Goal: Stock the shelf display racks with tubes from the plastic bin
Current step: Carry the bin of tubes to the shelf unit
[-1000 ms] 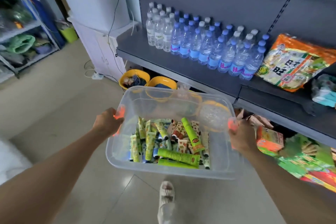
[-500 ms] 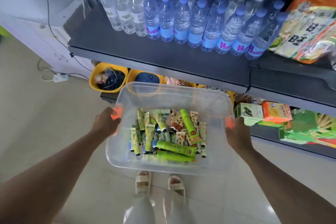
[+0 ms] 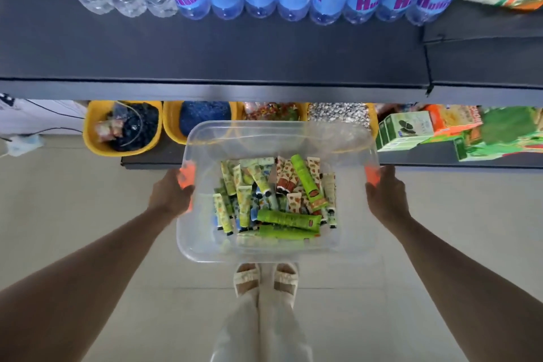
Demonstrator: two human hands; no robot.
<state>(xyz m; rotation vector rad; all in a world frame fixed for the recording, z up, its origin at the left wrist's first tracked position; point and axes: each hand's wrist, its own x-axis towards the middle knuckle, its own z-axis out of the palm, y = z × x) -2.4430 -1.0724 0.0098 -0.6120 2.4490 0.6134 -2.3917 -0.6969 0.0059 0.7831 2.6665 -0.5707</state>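
Right in front of the dark shelf (image 3: 220, 47), the clear plastic bin (image 3: 276, 247) was held up off the floor, left hand (image 3: 170, 194) and right hand (image 3: 385, 197) each gripping an orange side handle. Tubes (image 3: 276, 197) were all still piled inside, so stocking hadn't really started. I'd guess the bin needs setting down somewhere first, freeing a hand.

The clear plastic bin (image 3: 276, 250) is held level in front of the dark shelf (image 3: 205, 53). Many small tubes (image 3: 276, 197), green and patterned, lie jumbled on its bottom.
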